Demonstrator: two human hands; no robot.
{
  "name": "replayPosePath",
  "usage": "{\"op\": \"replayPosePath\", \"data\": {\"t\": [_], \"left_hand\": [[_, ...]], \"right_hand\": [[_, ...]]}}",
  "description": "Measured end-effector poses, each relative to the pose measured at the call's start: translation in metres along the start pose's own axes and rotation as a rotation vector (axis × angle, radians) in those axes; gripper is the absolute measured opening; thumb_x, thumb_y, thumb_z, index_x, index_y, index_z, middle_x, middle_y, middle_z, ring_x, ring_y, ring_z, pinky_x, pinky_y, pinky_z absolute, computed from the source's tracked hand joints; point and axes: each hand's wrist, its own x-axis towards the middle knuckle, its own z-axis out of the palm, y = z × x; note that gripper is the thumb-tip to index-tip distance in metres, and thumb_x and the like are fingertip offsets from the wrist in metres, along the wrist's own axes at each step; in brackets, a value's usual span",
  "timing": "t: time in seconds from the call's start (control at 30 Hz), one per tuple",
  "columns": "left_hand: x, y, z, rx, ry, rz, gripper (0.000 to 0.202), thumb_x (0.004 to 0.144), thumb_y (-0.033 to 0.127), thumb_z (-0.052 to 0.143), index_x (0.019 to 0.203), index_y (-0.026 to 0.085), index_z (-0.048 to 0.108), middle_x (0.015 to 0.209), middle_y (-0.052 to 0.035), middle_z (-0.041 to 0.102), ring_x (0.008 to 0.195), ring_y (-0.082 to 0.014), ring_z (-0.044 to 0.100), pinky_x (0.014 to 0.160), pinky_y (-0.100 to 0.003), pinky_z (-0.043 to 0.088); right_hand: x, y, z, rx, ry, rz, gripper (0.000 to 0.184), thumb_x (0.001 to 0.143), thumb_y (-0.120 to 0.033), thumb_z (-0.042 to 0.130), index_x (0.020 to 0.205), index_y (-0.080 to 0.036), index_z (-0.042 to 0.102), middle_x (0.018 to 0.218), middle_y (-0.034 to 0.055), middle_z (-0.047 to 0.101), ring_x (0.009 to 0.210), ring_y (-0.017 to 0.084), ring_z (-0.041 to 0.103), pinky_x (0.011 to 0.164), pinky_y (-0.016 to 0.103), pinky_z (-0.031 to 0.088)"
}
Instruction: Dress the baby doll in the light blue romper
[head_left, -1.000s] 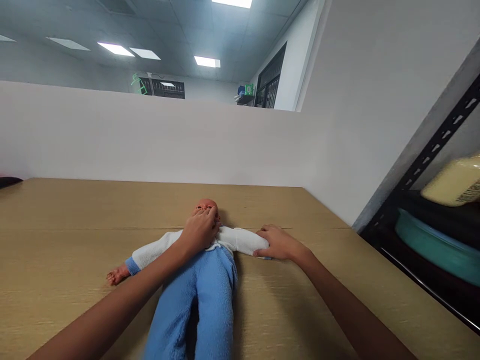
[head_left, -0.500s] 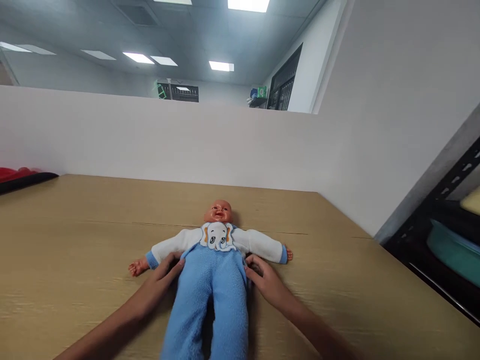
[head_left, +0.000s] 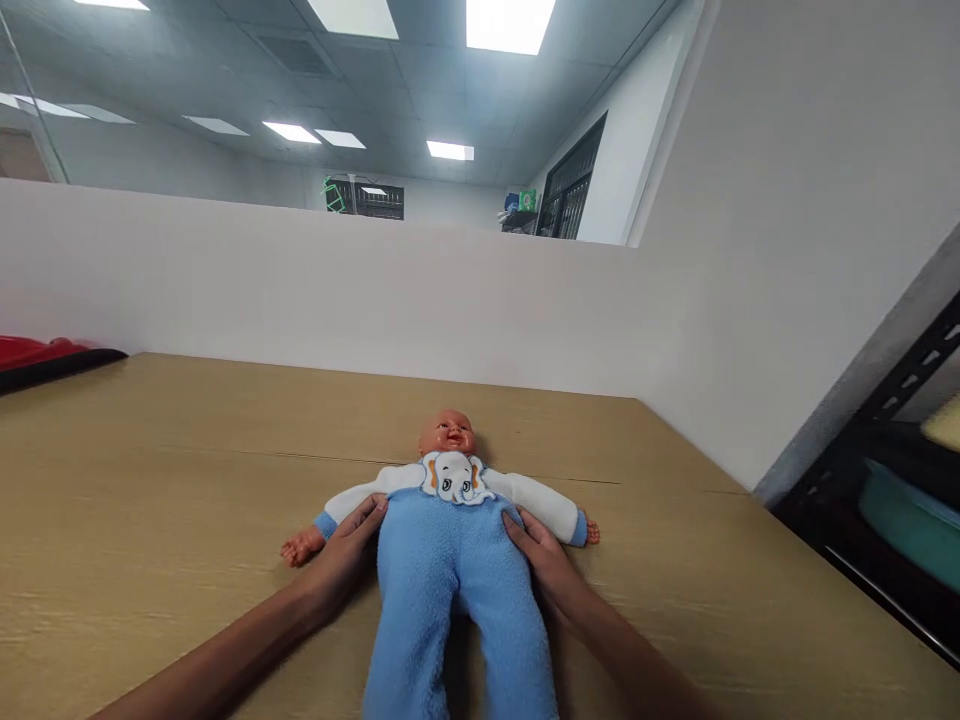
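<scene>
A baby doll (head_left: pixel 448 434) lies face up on the wooden table, its head toward the far wall and its arms spread. It wears a white long-sleeved top (head_left: pixel 536 496) with blue cuffs and an elephant-face bib (head_left: pixel 454 478), plus fluffy blue pants (head_left: pixel 456 550). At the left side of the waist, my left hand (head_left: pixel 358 532) is closed on the pants, thumb along the front. My right hand (head_left: pixel 541 550) grips the opposite side of the waist the same way. The fingers behind the doll's body are partly hidden. The lower pant legs run out of view.
The wooden table (head_left: pixel 202 500) meets a white partition (head_left: pixel 360 310) at the back and a white wall (head_left: pixel 780 200) on the right. A red item with a black edge (head_left: pixel 52 362) is at far left. A dark shelf with a teal container (head_left: pixel 907 515) stands at right.
Both hands have shifted to the sides of the pants' waist, which now looks wider and sits evenly below the bib. The pant legs lie farther right, and the view has tilted slightly.
</scene>
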Motion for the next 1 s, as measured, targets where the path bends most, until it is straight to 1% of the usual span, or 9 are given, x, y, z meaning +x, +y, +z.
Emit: {"op": "replayPosePath", "data": {"t": [0.07,0.17,0.3,0.43,0.57,0.7,0.8,0.9,1.0], "left_hand": [[0.007,0.001,-0.002,0.107,-0.005,0.031,0.051,0.089,0.07,0.062,0.112,0.025,0.07,0.132,-0.0123,0.073,0.134,-0.0341,0.059,0.119,-0.05,0.042],[0.015,0.007,-0.004,0.329,-0.09,0.178,0.043,0.097,0.064,0.052,0.109,0.026,0.069,0.128,-0.0094,0.074,0.13,-0.0331,0.06,0.122,-0.05,0.038],[0.016,0.019,-0.008,0.679,-0.073,0.298,0.04,0.102,0.056,0.039,0.098,0.025,0.063,0.105,-0.0104,0.075,0.106,-0.0331,0.067,0.105,-0.05,0.049],[0.015,0.023,-0.015,0.986,-0.015,0.322,0.045,0.102,0.051,0.031,0.091,0.023,0.063,0.093,-0.0143,0.071,0.097,-0.0371,0.066,0.093,-0.053,0.05],[0.017,0.022,-0.02,1.017,-0.007,0.37,0.038,0.102,0.048,0.034,0.091,0.023,0.061,0.097,-0.0135,0.073,0.098,-0.0341,0.067,0.089,-0.048,0.051],[0.013,0.036,-0.015,1.065,0.141,0.482,0.03,0.102,0.044,0.039,0.097,0.023,0.06,0.105,-0.0134,0.073,0.103,-0.0342,0.065,0.092,-0.049,0.049],[0.006,0.062,0.009,1.048,0.163,0.661,0.027,0.104,0.043,0.042,0.106,0.023,0.06,0.112,-0.0121,0.071,0.11,-0.0333,0.062,0.099,-0.049,0.048],[0.008,0.084,0.056,1.046,-0.103,0.807,0.025,0.106,0.042,0.046,0.112,0.023,0.062,0.123,-0.0111,0.068,0.119,-0.0306,0.06,0.104,-0.046,0.048],[0.027,0.089,0.115,1.207,-0.381,0.803,0.038,0.097,0.049,0.067,0.122,0.021,0.061,0.131,-0.0141,0.067,0.126,-0.0327,0.058,0.11,-0.046,0.047]], "right_hand": [[0.002,-0.002,-0.002,-0.06,-0.031,-0.045,0.065,0.078,-0.068,0.081,0.123,-0.023,0.07,0.139,0.01,0.07,0.131,0.032,0.063,0.123,0.05,0.04],[0.003,-0.001,-0.007,-0.222,0.002,-0.142,0.055,0.082,-0.069,0.076,0.112,-0.023,0.07,0.121,0.007,0.073,0.116,0.029,0.066,0.112,0.045,0.048],[0.002,0.004,-0.022,-0.607,0.167,-0.32,0.047,0.094,-0.069,0.059,0.085,-0.023,0.058,0.085,0.0014,0.063,0.084,0.023,0.059,0.083,0.037,0.05],[-0.002,0.009,-0.03,-0.902,0.156,-0.405,0.043,0.102,-0.061,0.049,0.081,-0.023,0.053,0.083,0.0028,0.062,0.083,0.023,0.057,0.08,0.036,0.045],[-0.003,0.013,-0.027,-0.922,0.194,-0.426,0.037,0.103,-0.057,0.048,0.087,-0.024,0.053,0.084,0.0029,0.061,0.081,0.024,0.059,0.078,0.036,0.044],[-0.006,0.011,-0.022,-0.819,0.358,-0.441,0.034,0.103,-0.054,0.047,0.087,-0.025,0.051,0.078,0.001,0.058,0.072,0.022,0.054,0.069,0.034,0.041],[-0.012,0.004,-0.017,-0.744,0.442,-0.505,0.035,0.103,-0.054,0.047,0.081,-0.026,0.048,0.07,-0.0013,0.05,0.068,0.022,0.048,0.066,0.034,0.037],[-0.02,-0.002,-0.014,-0.65,0.521,-0.6,0.035,0.104,-0.051,0.045,0.08,-0.026,0.046,0.07,-0.0012,0.048,0.071,0.022,0.047,0.068,0.034,0.037],[-0.025,-0.005,-0.015,-0.595,0.536,-0.657,0.033,0.104,-0.049,0.044,0.08,-0.026,0.046,0.071,-0.0011,0.047,0.072,0.022,0.045,0.07,0.034,0.037]]}}
